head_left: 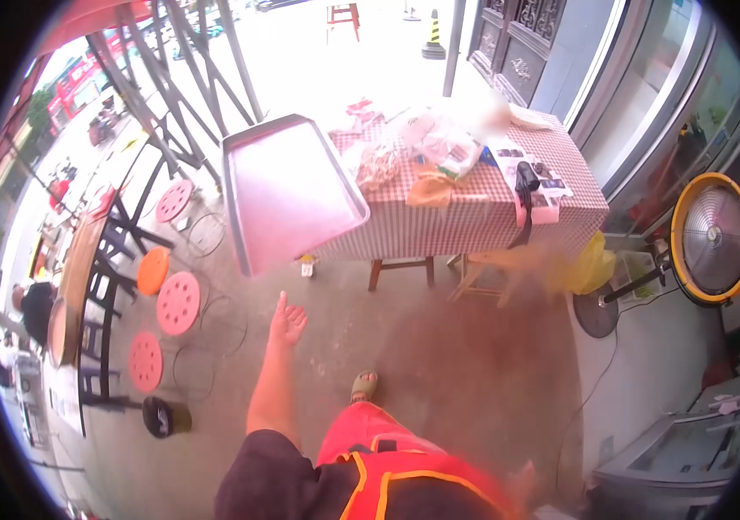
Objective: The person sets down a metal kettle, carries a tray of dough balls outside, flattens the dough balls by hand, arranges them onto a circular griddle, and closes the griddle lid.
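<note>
My left hand (288, 322) is held out in front of me, below the near end of a large metal tray (288, 191). Its thumb points up, its fingers are loosely bent and apart, and nothing is in it. The tray lies tilted at the left end of a table with a checked cloth (474, 212). Down at the lower right, my right hand (522, 481) is a faint blur beside the red apron (379, 438); its fingers cannot be made out. Plastic bags (448, 147), an orange cloth (431, 188) and a black handheld device (526, 178) are on the table.
Round stools, pink (178, 303) and orange (153, 271), stand at the left near a long wooden table (80, 269). A yellow-rimmed fan (713, 238) stands at the right, above a glass-topped case (682, 451). A wooden stool (478, 273) and yellow bag (591, 264) are by the cloth-covered table.
</note>
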Demonstrator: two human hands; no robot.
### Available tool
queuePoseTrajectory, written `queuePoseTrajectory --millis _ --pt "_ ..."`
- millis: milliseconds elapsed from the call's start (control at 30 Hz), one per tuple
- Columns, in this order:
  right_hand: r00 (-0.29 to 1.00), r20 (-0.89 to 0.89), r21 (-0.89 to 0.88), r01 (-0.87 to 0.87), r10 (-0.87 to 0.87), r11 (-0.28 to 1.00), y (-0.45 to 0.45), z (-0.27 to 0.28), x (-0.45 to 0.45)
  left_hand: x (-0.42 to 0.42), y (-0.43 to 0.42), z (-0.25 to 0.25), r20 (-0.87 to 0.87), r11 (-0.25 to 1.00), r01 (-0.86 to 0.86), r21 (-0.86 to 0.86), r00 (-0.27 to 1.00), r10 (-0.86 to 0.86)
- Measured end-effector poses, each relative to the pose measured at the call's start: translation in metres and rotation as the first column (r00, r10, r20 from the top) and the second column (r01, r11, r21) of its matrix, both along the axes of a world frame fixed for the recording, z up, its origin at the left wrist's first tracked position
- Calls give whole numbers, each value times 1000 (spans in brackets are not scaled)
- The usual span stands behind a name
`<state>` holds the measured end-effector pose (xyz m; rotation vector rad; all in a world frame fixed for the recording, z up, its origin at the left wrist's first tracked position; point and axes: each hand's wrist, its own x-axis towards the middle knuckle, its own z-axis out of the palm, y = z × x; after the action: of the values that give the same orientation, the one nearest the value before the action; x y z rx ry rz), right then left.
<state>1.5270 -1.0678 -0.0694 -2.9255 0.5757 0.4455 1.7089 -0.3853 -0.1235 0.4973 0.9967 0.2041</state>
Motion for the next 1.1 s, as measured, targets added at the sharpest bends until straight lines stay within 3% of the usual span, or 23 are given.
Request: queuePoseTrajectory --millis 100,200,300,400,433,500,533,600,667,733,800,867,933,1000,1100 --pt "992 -24 279 -115 127 953 90 53 69 77 11 -33 91 993 -82 -86 992 90" --pt "993 121 494 -53 -8 868 116 60 98 105 11 -46 278 978 -165 -130 940 195" --pt "984 108 577 53 -140 815 151 66 111 122 7 -40 270 947 -306 -94 908 320" --pt "978 158 398 -186 133 898 133 39 87 107 25 -42 303 942 -320 -100 892 335" --pt "984 120 391 -170 133 905 129 30 79 99 45 -59 305 788 -243 566 950 73" --pt "990 42 376 -138 132 916 123 13 64 80 87 -49 382 775 -255 578 924 19" --pt "990 15 367 -135 139 920 118 4 58 59 99 -3 449 958 -278 -69 849 279" --pt "987 -39 349 -130 153 928 105 -14 43 24 62 103 438 952 -304 39 861 257" --pt "985 -129 420 -52 117 906 89 -30 33 -32 52 104 432 948 -311 62 865 255" --pt "986 -147 467 -1 78 884 77 -37 24 -99 47 79 339 949 -241 204 927 162" --pt "994 -102 486 7 48 874 65 -35 20 -143 3 128 286 947 -171 270 954 91" --pt "977 -203 594 72 62 802 58 -56 31 -173 -35 170 248 946 -114 305 968 36" --pt "989 -109 565 -19 97 825 93 -19 63 -181 -51 193 226 948 -69 311 974 -3" --pt "986 61 651 -158 156 742 110 -11 81 -192 -58 177 254 945 6 326 963 -94" --pt "995 69 897 -94 74 432 150 60 84 -204 -106 161 258 942 148 301 938 -230"
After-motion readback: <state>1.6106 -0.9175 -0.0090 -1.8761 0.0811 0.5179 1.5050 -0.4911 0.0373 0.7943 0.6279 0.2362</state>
